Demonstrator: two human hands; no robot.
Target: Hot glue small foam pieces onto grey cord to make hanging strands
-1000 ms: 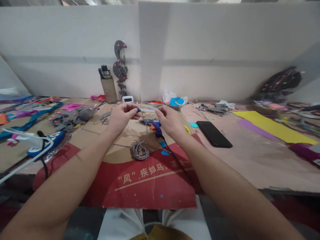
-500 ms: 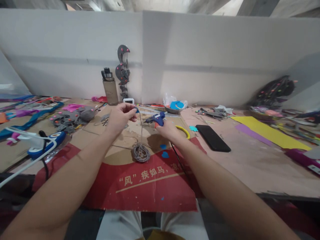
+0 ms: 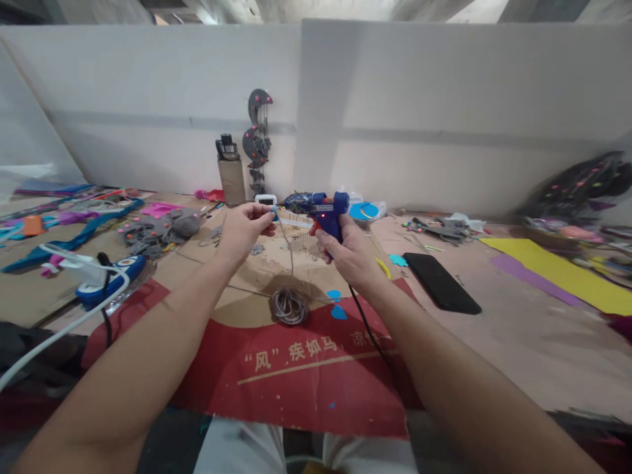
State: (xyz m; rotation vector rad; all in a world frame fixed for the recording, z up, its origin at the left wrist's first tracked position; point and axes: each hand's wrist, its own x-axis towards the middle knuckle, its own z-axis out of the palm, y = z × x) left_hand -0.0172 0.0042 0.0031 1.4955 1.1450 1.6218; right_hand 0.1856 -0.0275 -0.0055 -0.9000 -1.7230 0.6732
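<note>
My left hand (image 3: pixel 249 227) pinches a small blue piece (image 3: pixel 274 212) between thumb and fingertips. From it a grey cord (image 3: pixel 290 253) hangs down toward a coiled bundle of cord (image 3: pixel 289 307) on the cardboard. My right hand (image 3: pixel 349 250) is wrapped round the grip of a blue hot glue gun (image 3: pixel 328 214), whose red trigger lies under the fingers. The gun is raised, its nozzle end pointing left, close to the blue piece; whether they touch I cannot tell. Two blue paper cutouts (image 3: pixel 338 312) lie right of the coil.
A red printed cardboard sheet (image 3: pixel 316 395) covers the front of the table. A black phone (image 3: pixel 441 282) lies to the right, near yellow foam (image 3: pixel 553 270). A bottle (image 3: pixel 231 174) stands at the back. A power strip (image 3: pixel 111 280) with cables is at left.
My right hand has lifted the glue gun and brought it upright, nozzle toward the left hand. The left hand keeps its pinch on the blue piece. The view has shifted slightly left.
</note>
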